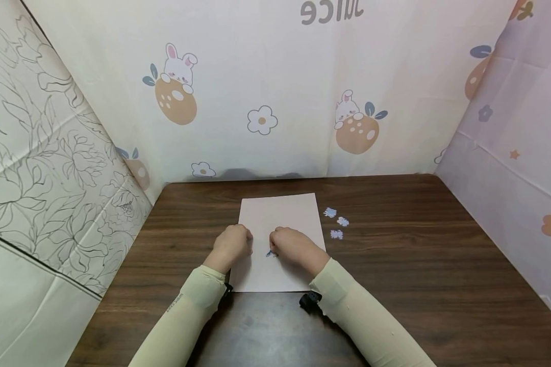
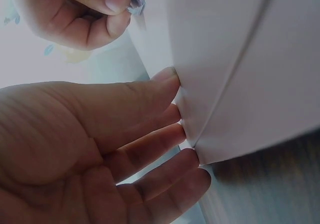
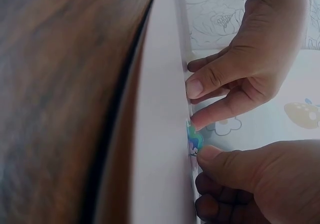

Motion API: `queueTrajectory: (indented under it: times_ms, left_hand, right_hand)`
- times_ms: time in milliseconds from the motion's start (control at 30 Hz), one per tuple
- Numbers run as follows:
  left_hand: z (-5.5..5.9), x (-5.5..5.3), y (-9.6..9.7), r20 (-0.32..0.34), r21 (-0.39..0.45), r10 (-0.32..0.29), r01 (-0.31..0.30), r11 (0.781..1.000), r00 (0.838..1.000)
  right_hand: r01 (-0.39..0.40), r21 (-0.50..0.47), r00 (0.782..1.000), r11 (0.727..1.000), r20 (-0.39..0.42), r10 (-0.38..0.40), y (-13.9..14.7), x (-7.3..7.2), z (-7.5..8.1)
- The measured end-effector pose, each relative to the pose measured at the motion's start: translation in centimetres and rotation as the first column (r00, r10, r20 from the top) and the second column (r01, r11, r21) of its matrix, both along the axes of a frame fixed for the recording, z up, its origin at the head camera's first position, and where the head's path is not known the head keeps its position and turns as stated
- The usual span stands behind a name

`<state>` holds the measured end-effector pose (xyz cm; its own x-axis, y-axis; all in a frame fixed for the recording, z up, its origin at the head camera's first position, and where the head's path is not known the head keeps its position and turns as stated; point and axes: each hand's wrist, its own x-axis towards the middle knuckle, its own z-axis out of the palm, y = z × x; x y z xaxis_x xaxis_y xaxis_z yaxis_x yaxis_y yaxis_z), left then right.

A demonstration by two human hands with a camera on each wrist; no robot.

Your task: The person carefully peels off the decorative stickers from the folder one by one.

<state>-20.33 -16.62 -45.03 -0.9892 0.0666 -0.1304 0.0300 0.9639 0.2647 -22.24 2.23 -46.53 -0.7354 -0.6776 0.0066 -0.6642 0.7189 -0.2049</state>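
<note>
A white sheet of paper [image 1: 277,214] lies on the dark wooden table. My left hand [image 1: 231,245] rests its fingertips on the left part of the sheet, fingers only lightly bent, as the left wrist view also shows. Close by, over the middle of the paper, my right hand [image 1: 298,247] pinches a small, colourful sticker [image 3: 194,141] between thumb and fingers. Blue, green and purple show on it in the right wrist view, and it sits against the paper surface. Part of the sticker is hidden by the fingertips.
Several small pale-blue cut-out pieces [image 1: 336,234] lie on the wooden table [image 1: 395,244], just right of the paper. Printed cloth [image 1: 266,61] hangs behind the table and along both sides. A small black camera [image 1: 309,302] is on the right wrist near the paper's front edge.
</note>
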Motion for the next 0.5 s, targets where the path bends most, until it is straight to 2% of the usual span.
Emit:
queueTrajectory:
  times_ms: [500]
  left_hand:
    - [-0.15, -0.07, -0.04, -0.008, -0.014, -0.002, 0.002, 1.0, 1.0]
  right_hand:
    - [-0.013, 0.022, 1.0, 1.0, 0.017, 0.013, 0.13, -0.06, 0.09]
